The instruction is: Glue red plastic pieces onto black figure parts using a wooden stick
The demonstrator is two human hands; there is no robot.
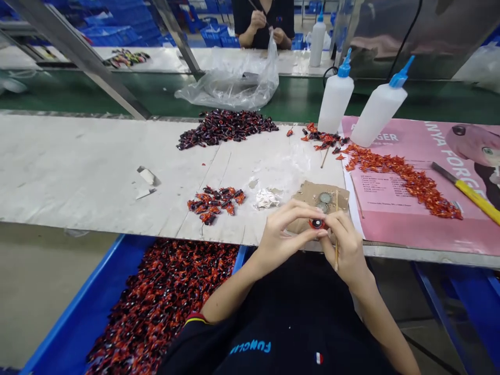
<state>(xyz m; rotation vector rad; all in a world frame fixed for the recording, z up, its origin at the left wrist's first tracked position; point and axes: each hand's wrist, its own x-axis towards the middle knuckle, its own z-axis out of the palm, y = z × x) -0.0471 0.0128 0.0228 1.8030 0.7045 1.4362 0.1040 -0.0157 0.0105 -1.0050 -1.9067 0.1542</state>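
Between the fingertips of both hands is a small red-and-black plastic part [316, 223], with a white spot showing at its centre. My left hand [283, 229] pinches it from the left with thumb and forefinger. From the other side my right hand [346, 247] pinches the same part, and a thin wooden stick [336, 205] stands upright among its fingers. Just beyond the fingertips lies a piece of brown cardboard [340, 198] bearing round grey-green blobs [325, 198]. White crumpled scraps [267, 198] sit left of it, beside a small pile of red-and-black parts [215, 203].
A blue bin [74, 312] full of parts stands below the table edge. Black parts [226, 127] and orange parts [410, 179] are heaped farther back. Two blue-tipped white bottles [336, 101] and a yellow-handled knife [476, 200] are right. A person [263, 23] works opposite.
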